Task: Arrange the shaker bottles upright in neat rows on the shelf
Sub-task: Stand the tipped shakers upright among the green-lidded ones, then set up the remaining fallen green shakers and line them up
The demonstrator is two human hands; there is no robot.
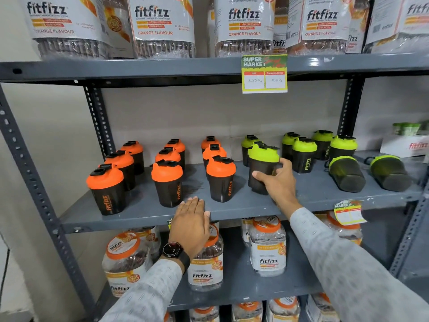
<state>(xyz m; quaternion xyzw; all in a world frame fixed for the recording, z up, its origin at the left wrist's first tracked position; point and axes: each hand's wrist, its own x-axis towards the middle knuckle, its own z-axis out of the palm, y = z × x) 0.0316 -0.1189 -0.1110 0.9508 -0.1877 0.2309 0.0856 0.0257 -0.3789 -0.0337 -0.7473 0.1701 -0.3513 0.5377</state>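
Observation:
Several orange-lidded black shaker bottles [167, 182] stand upright in rows on the left half of the grey middle shelf [232, 206]. Green-lidded shakers [304, 153] stand upright on the right half. Two green-lidded shakers lie on their sides at the far right, one [346, 173] nearer the middle and another [390, 171] by the shelf's end. My right hand [278, 180] is wrapped around an upright green-lidded shaker [263, 163] in the front row. My left hand [191, 223] rests flat on the shelf's front edge, fingers together, holding nothing.
Large fitfizz jars [160, 26] fill the shelf above, and smaller fitfizz jars [268, 248] sit on the shelf below. A yellow price tag [264, 74] hangs from the upper shelf edge. Perforated steel posts [34, 182] frame the rack. A white box [408, 145] sits far right.

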